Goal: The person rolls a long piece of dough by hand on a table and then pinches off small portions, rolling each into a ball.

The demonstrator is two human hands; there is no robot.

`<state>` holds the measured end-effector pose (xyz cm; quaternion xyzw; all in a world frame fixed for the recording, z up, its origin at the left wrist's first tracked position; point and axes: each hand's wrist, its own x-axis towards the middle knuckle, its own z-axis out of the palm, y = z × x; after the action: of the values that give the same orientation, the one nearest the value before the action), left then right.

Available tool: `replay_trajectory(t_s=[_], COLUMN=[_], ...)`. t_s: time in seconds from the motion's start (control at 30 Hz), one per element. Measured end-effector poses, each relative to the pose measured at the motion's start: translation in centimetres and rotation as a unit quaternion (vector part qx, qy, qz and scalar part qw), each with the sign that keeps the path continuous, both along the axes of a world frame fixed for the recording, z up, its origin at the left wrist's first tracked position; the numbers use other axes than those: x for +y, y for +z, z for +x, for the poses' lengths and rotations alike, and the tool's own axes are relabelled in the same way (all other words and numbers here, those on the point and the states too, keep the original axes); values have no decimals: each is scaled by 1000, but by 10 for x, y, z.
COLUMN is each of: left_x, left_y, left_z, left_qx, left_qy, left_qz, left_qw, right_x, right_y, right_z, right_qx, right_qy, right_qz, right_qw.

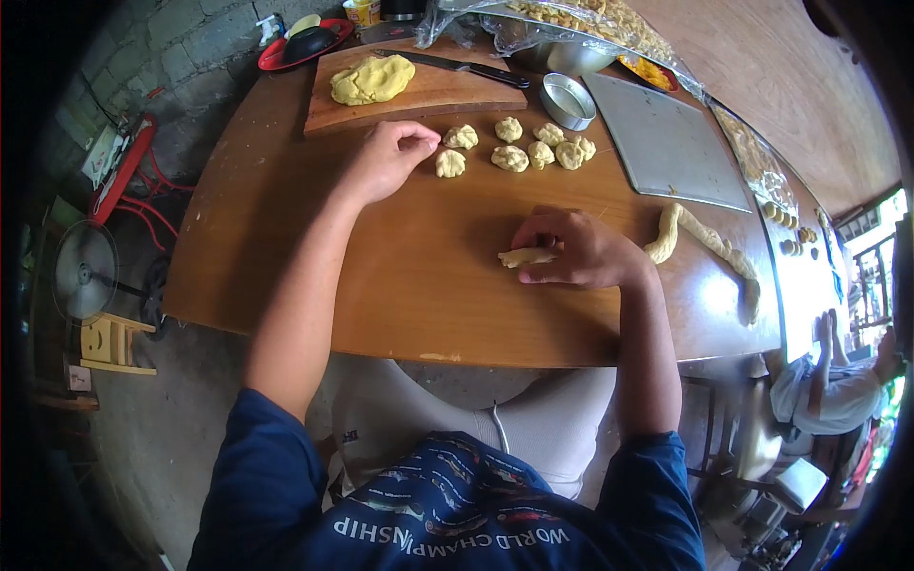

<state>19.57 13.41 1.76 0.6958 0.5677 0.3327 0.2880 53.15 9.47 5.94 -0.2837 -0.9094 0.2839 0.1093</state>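
Note:
Between the thumb and fingers of my right hand [581,247] is a short piece of dough [528,257], held low over the wooden table [428,305]. My left hand [395,157] has thumb and forefinger pressed together beside several small dough lumps [509,158]; whether it pinches anything is too small to tell. A long rope of dough [709,238] lies bent on the table to the right of my right hand. Beyond my left hand, a big yellow dough mass [373,80] rests on a wooden board [328,109].
A knife [457,67] lies across the board. Right of it are a round metal ring [568,101], a flat metal sheet [666,143] and a metal bowl [571,59]. A plastic-covered tray [609,24] stands behind. Another person [828,390] sits at the far right.

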Motion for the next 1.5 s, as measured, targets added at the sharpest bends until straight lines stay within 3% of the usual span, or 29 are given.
replay_trajectory(t_s=[0.13,0.23,0.33,0.4,0.47,0.57,0.63,0.77,1.1,1.17,1.2,1.27,1.4,1.43,1.47,1.5], left_x=[-10,-11,-26,-34,-45,-53,-50,-51,-52,-54,-52,-47,-45,-44,-41,-30], left_y=[0,0,11,28,30,16,12,10,11,16,14,4,8,5,1,-3], left_z=[13,18,27,38,57,78,82,81,81,81,82,85,85,84,80,69], left_qx=[-2,-3,25,-17,-12,7,16,-3,-64,-130,-129,-245,-163,-95,-26,-43], left_qy=[-52,-101,-81,-170,-256,-291,-282,-256,-250,-201,-201,-163,-135,-95,-51,-33], left_qz=[-14,-46,28,92,80,105,186,239,187,48,50,-63,-53,28,110,51], left_qw=[999,994,996,981,963,951,941,937,948,970,970,954,976,991,992,997], right_x=[3,1,5,5,4,6,9,12,10,7,7,8,10,8,6,4], right_y=[2,5,-1,-2,1,1,1,-4,8,9,10,8,0,-1,-2,-2], right_z=[-4,-5,-2,-3,-3,-1,0,-1,-4,-7,-8,-9,-7,-6,-6,-7], right_qx=[-8,-12,29,30,35,40,45,90,90,83,74,82,95,94,133,170], right_qy=[10,-50,-70,-76,-74,-68,-66,-50,-52,-75,-101,-107,-110,-110,-58,-3], right_qz=[-15,-67,-95,-86,-78,-99,-123,-189,-198,-185,-170,-162,-152,-152,-144,-136], right_qw=[1000,996,993,993,994,992,989,976,975,976,977,977,978,978,979,976])
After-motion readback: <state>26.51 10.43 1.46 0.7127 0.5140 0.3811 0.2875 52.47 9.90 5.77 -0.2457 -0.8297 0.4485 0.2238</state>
